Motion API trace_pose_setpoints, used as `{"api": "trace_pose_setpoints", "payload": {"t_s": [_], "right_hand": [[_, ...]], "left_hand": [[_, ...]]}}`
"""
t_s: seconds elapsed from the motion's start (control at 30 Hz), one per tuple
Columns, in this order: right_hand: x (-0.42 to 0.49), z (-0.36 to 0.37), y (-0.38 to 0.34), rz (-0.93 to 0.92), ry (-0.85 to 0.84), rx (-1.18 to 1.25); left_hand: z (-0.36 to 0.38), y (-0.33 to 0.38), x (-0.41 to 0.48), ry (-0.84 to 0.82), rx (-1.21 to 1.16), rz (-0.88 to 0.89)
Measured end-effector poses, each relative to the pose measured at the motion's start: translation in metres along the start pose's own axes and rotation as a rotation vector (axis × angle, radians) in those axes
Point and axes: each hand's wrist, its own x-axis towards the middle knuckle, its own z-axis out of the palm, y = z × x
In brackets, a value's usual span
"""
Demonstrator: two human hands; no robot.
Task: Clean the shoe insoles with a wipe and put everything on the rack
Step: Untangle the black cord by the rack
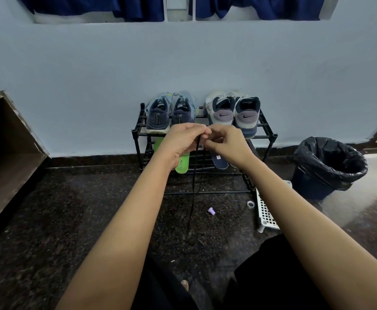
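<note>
A black two-tier shoe rack (270,136) stands against the pale blue wall. On its top shelf sit a navy pair of shoes (158,118) and a grey-and-navy pair (245,117). A green insole (182,165) and a navy insole (220,162) lie on the lower shelf, partly hidden by my hands. My left hand (180,142) and my right hand (227,145) meet in front of the rack, both pinching a thin black shoelace (192,198) that hangs down to the floor. No wipe is visible.
A bin with a black liner (330,166) stands right of the rack. A white perforated tray (265,211), a small clear ring (251,204) and a purple cap (211,211) lie on the dark speckled floor. A brown wooden ledge (8,153) is at left.
</note>
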Motion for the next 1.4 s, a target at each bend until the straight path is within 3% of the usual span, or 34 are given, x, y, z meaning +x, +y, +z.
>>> {"api": "trace_pose_setpoints", "payload": {"t_s": [0.1, 0.2, 0.33, 0.43, 0.6, 0.7, 0.8, 0.93, 1.17, 1.33, 1.4], "right_hand": [[-0.003, 0.003, 0.0, -0.042, 0.082, -0.11], [-0.001, 0.001, 0.014, 0.059, 0.109, -0.182], [-0.005, 0.001, 0.036, 0.325, -0.162, -0.352], [-0.008, -0.004, 0.04, 0.405, -0.282, -0.351], [-0.002, -0.011, 0.015, 0.157, -0.155, 0.033], [-0.005, -0.006, 0.001, 0.032, -0.077, 0.042], [-0.008, -0.002, -0.004, -0.038, -0.01, -0.108], [-0.005, 0.0, 0.001, -0.017, 0.018, -0.211], [-0.005, -0.002, 0.024, 0.133, -0.172, -0.27], [-0.001, -0.002, 0.005, -0.01, 0.092, -0.016], [-0.001, -0.001, -0.002, -0.063, 0.155, -0.017]], "left_hand": [[0.001, -0.001, -0.002, -0.002, -0.003, 0.007], [0.003, -0.001, -0.005, -0.032, -0.053, 0.0], [0.002, 0.0, -0.009, -0.04, -0.114, 0.007], [0.001, -0.001, -0.009, -0.017, -0.075, 0.014], [0.005, -0.004, -0.006, -0.004, 0.034, 0.015], [0.009, -0.004, -0.003, 0.005, 0.016, 0.025], [0.012, -0.003, -0.001, 0.031, 0.016, 0.03], [0.014, -0.003, -0.001, 0.022, -0.022, 0.031], [0.014, -0.001, -0.001, 0.05, -0.054, 0.04], [0.013, -0.002, 0.001, 0.05, 0.002, 0.05], [0.013, -0.003, 0.001, 0.056, 0.017, 0.051]]}}
